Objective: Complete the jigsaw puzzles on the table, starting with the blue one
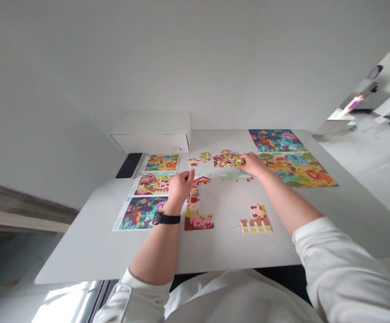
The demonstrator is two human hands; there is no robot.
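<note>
My left hand (180, 186), with a black watch at the wrist, is closed just left of the partly joined farm puzzle section (195, 208); whether its fingers hold anything is hidden. My right hand (251, 163) has its fingers pinched at the right end of a heap of loose puzzle pieces (225, 158); a piece seems to be at the fingertips. Below the heap lies a pale green and blue joined strip (233, 176). A joined corner section with a white fence (256, 226) lies at the lower right. Two loose clusters (204, 156) sit left of the heap.
A reference sheet (116, 224) with three pictures lies at the left, under my left forearm's side. Behind it are a dark phone (129, 165) and a white box (151, 142). Two finished puzzles, a blue one (277, 140) and a yellow one (297, 169), lie at the right on the white table (94, 251).
</note>
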